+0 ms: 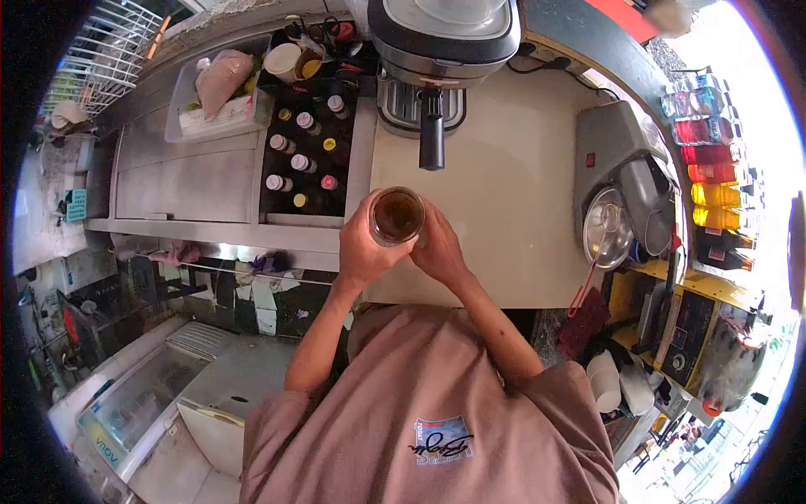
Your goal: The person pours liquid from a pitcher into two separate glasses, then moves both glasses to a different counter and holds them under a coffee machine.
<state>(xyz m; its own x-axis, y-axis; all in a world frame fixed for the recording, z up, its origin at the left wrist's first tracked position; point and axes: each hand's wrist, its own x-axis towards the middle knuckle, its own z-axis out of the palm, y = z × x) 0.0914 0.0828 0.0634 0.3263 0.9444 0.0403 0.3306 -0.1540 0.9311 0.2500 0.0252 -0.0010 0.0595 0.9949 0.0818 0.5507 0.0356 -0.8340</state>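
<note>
A round clear glass (398,216) with brown contents is held upright in front of my chest, seen from above through its open top. My left hand (363,244) wraps round its left side, with the thumb across the front. On the other side, my right hand (440,244) closes against the glass. Beyond it stands an espresso machine (445,38), whose black portafilter handle (431,139) points towards me. The glass is apart from that handle.
Capped bottles (303,160) stand in a recessed rack at left, beside a plastic bin (178,118). A cream worktop (504,193) spreads under the machine. At right are a grey appliance (604,143), a metal strainer (608,227) and rows of coloured bottles (714,164).
</note>
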